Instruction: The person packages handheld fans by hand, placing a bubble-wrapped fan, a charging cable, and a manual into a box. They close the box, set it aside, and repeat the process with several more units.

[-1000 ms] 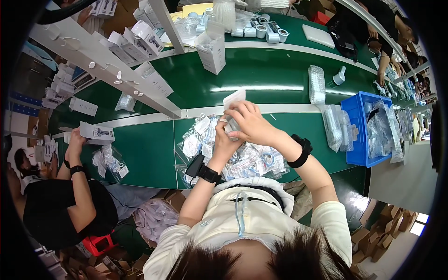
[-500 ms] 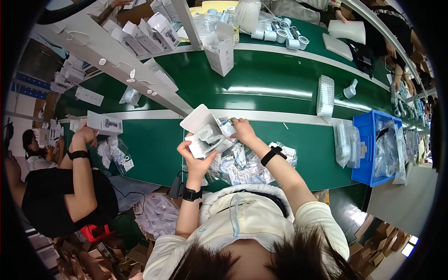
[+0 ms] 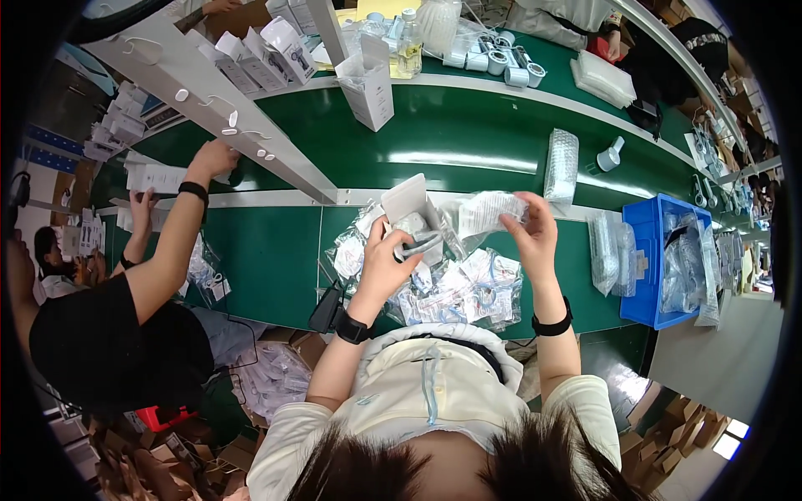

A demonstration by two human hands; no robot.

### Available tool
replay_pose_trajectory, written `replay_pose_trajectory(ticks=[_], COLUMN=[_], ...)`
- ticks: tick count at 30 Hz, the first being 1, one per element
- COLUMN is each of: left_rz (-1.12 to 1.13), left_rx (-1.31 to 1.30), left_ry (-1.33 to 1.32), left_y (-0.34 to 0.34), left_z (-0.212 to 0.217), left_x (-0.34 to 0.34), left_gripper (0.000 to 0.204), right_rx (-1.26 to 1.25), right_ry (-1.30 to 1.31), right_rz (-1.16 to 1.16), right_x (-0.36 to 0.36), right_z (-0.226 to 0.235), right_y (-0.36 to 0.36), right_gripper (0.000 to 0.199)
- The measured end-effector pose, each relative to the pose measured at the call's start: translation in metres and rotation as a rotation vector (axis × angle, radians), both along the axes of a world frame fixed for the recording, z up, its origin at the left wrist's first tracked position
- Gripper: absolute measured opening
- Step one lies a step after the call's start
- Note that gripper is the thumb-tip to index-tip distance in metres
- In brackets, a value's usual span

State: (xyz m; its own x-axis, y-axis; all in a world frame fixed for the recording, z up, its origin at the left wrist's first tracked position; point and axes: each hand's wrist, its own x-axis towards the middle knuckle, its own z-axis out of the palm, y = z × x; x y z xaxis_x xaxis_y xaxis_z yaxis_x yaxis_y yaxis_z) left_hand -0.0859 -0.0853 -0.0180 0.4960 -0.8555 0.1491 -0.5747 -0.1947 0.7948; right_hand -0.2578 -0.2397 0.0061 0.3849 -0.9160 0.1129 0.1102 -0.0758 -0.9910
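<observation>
Top [image 3: 468, 397]: here at six o'clock, cream, a pale blue strip [image 3: 431, 388] running down the front.
Sleeves [image 3: 586, 417]: short, matching cream, at seven and half past four.
Left hand [image 3: 384, 269]: bare, with a black wristband [image 3: 352, 328] at seven, black box [image 3: 324, 311] right beside it!
Right hand [image 3: 536, 240]: bare too, another black band [image 3: 551, 326] at four.

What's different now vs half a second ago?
Left hand has shifted the open white box rightward, keeping hold of it. Right hand has moved right, away from the box, and now pinches a clear bag with a white slip. Co-worker's right hand has reached forward. Unchanged: blue bin, bubble-wrapped package.
</observation>
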Motion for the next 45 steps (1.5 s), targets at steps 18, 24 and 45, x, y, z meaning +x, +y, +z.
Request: replay_pose_trajectory(ticks=[18, 24, 45], left_rz=[0.248, 0.289, 0.317], left_rx=[-0.009, 0.026, -0.330], left_ry=[0.300, 0.343, 0.331], left_y=[-0.027, -0.027, -0.056], left_z=[-0.013, -0.027, 0.003], left_x=[-0.012, -0.014, -0.097], left_gripper=[0.018, 0.015, 0.011], right_rx=[-1.118, -1.352, 0.157], right_ry=[0.410, 0.475, 0.204], right_rz=[0.643, 0.607, 0.690], right_x=[0.031, 0.022, -0.023], right_z=[-0.021, -0.025, -0.114], right_y=[0.011, 0.009, -0.061], right_gripper=[0.016, 0.018, 0.077])
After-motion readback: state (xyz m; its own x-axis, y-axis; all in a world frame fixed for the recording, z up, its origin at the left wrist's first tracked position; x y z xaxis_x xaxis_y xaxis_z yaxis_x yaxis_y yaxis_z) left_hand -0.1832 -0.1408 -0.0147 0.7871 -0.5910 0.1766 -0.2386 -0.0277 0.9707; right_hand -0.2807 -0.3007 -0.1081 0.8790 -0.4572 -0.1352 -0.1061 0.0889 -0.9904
